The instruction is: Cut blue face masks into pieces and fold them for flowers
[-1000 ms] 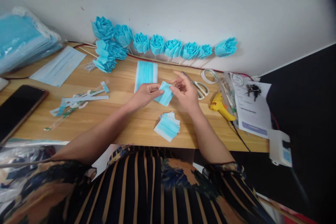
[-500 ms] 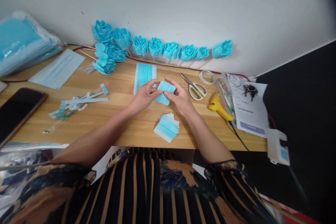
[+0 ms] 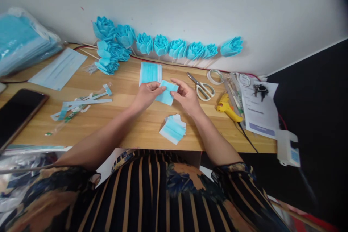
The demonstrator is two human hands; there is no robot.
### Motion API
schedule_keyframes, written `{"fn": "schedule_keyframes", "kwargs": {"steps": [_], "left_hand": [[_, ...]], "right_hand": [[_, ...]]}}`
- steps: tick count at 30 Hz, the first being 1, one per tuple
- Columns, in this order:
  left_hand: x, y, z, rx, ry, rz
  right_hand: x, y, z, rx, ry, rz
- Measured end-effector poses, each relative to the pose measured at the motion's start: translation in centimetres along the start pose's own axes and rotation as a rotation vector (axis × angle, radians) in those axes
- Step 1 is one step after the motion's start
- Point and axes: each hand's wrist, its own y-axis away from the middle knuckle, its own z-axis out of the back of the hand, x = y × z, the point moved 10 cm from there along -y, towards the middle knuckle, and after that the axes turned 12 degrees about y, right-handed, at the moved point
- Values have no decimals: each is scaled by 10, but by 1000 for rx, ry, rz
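Observation:
Between my two hands, above the middle of the table, is a small square piece of blue mask fabric [image 3: 165, 96]. My left hand [image 3: 149, 95] pinches its left side with thumb and fingers. On the opposite side, my right hand [image 3: 187, 96] grips the edge, thumb in front and fingers behind. Closer to me lies a loose pile of cut blue and white mask pieces [image 3: 173, 129]. Behind my left hand, larger blue mask sheets [image 3: 150, 72] lie flat. Scissors [image 3: 201, 87] with white handles rest to the right of my right hand.
Blue fabric flowers [image 3: 178, 49] on sticks line the wall. To the right are a tape roll [image 3: 215, 73], a yellow glue gun [image 3: 227, 107] with its cord, and keys [image 3: 260, 90] on paper. At left lie cut strips [image 3: 87, 103], a phone [image 3: 20, 116] and bagged masks [image 3: 25, 45].
The blue fabric square has turned slightly and shifted a little to the left in my hands. My left hand has moved slightly left. The camera view has shifted slightly.

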Motion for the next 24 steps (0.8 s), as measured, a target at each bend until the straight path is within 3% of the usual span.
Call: {"fn": "schedule_keyframes", "kwargs": {"steps": [4, 7, 12, 15, 21, 24], "left_hand": [[1, -6, 13, -75, 38, -10], [-1, -7, 19, -118, 26, -33], [-2, -5, 15, -100, 45, -39], [-4, -4, 13, -95, 46, -44], [-4, -4, 12, -98, 32, -43], [-3, -4, 10, -83, 29, -38]], "right_hand": [[3, -7, 20, -95, 102, 57], [22, 2, 37, -106, 233, 77], [60, 53, 29, 175, 480, 157], [54, 83, 19, 323, 566, 132], [26, 102, 16, 332, 732, 91], [31, 106, 9, 348, 743, 133]]}}
